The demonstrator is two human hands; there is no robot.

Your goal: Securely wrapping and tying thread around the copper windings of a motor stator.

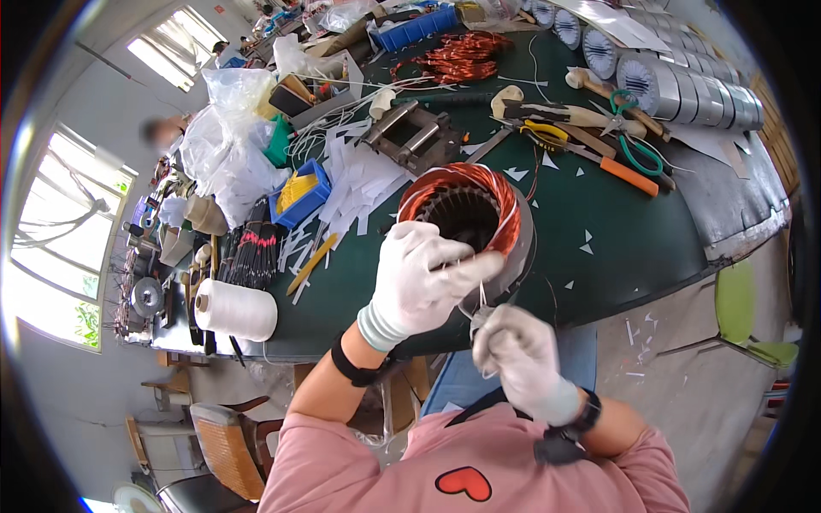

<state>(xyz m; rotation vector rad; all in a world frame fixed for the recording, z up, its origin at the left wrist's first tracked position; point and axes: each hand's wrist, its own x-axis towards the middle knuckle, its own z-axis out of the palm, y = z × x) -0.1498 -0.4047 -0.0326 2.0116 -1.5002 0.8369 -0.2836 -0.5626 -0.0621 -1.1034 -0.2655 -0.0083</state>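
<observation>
A motor stator (523, 261) stands near the front edge of the green table, its bore facing up and a ring of red-orange copper winding (510, 209) around the top. My left hand (423, 278), in a white glove, grips the near rim of the winding with bent fingers. Taut white cord (481, 295) runs from beside its fingertips down to my right hand (522, 355). That hand, also gloved and slightly blurred, is closed around the cord just in front of the stator. The cord's path under the left fingers is hidden.
Behind the stator lie a metal block (416, 137), yellow-handled pliers (545, 134), green-handled scissors (637, 154) and an orange-handled tool (629, 176). A white thread spool (237, 309) sits at the left. Stator cores (684, 90) line the far right; paper strips (363, 175) lie left of the block.
</observation>
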